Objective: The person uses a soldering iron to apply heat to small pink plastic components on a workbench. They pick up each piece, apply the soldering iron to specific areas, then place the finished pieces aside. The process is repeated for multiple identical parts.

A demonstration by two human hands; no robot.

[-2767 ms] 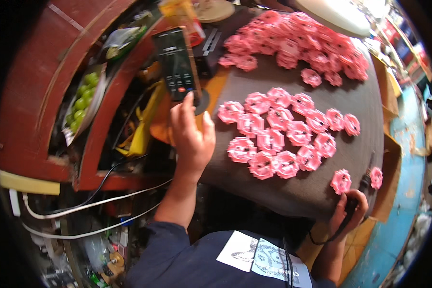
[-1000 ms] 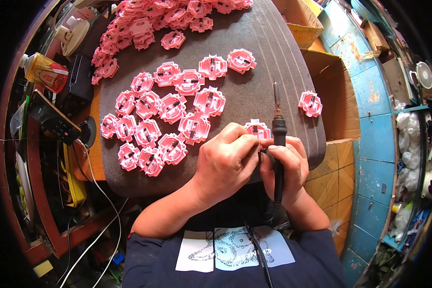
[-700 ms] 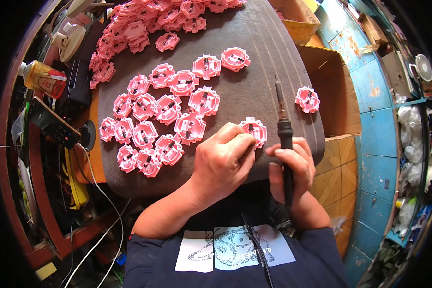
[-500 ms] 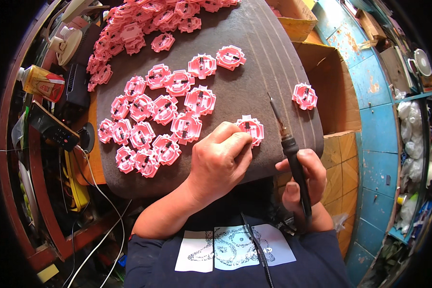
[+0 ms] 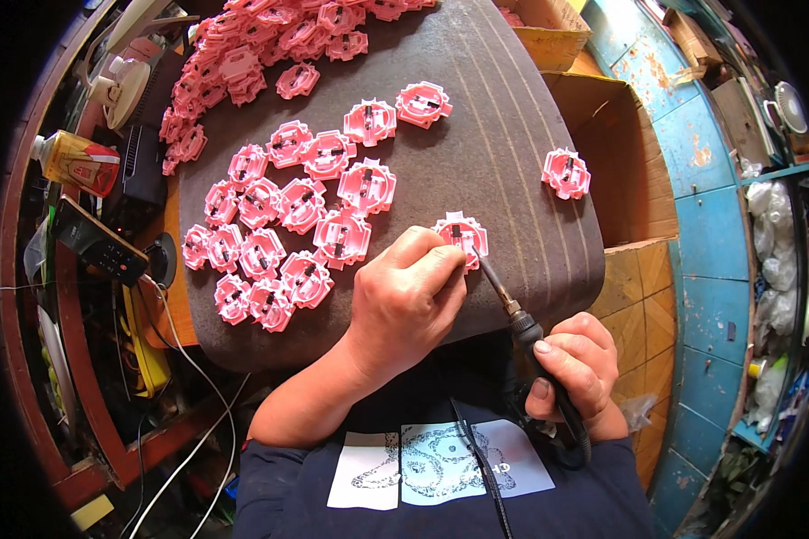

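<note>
two hands point(image 5: 407, 289), one soldering iron point(image 5: 524, 329), sixteen clustered pink pieces point(image 5: 302, 207), three apart, one heap point(image 5: 241, 65), one phone point(image 5: 97, 241)

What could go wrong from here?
Burn: the tip of the soldering iron, gripped by the right hand, sits close to the left hand's fingertips; if hot, a small slip might touch them.

Scorching: the tip is also at the near edge of the pink part, which looks like plastic and could melt.
</note>
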